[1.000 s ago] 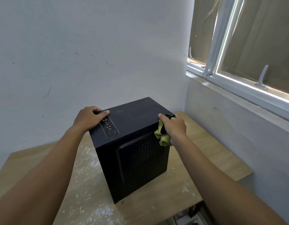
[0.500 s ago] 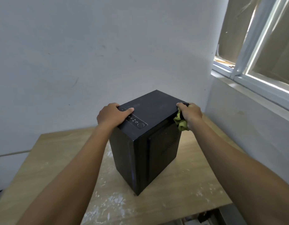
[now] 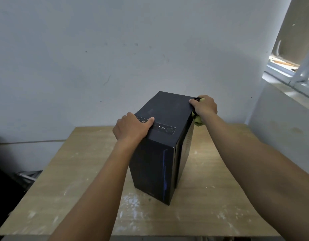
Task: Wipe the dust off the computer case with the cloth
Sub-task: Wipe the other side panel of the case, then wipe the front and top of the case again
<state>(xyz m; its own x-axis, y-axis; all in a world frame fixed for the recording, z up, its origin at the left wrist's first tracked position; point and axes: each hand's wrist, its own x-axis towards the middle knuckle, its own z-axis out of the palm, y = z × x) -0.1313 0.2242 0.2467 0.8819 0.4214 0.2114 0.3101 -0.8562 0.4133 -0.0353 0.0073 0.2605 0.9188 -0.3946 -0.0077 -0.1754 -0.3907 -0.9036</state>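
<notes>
Both hands grip the top of a tall black metal computer case (image 3: 160,141) standing upright on a pale wooden table (image 3: 63,171) speckled with white marks. The left hand (image 3: 131,129) clasps the near left top edge, thumb lying beside the button panel. The right hand (image 3: 205,106) closes around a crumpled yellow-green cloth (image 3: 199,120), pressing it against the far right top edge.

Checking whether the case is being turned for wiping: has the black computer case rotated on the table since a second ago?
Yes. The black computer case has turned clockwise seen from above on the wooden table.
</notes>
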